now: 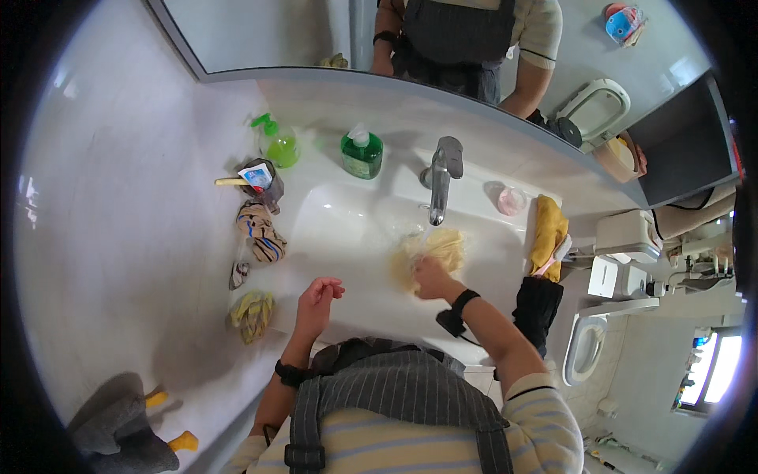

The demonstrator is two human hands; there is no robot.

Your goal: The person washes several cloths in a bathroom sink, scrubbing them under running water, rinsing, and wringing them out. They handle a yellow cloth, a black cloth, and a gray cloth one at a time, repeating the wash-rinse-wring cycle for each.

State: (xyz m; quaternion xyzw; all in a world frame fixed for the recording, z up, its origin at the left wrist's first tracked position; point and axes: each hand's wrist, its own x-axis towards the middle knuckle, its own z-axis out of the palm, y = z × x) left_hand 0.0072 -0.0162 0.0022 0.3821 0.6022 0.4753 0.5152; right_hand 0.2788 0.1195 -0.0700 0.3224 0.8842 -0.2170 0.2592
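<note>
In the white sink (351,229), my right hand (436,278) is closed on a wet, pale yellow cloth (442,249). The cloth lies bunched on the basin floor, and water runs onto it from the chrome faucet (446,170). My left hand (317,304) hovers over the near left part of the basin, apart from the cloth. Its fingers are loosely curled and slightly apart, with nothing in them. Part of the cloth is hidden beneath my right hand.
Behind the basin stand a green soap bottle (362,154) and a light green pump bottle (279,146). Striped fabric (262,229) and a yellow-grey cloth (253,316) lie on the left ledge. A mustard cloth (547,233) and black cloth (538,312) hang at the right rim.
</note>
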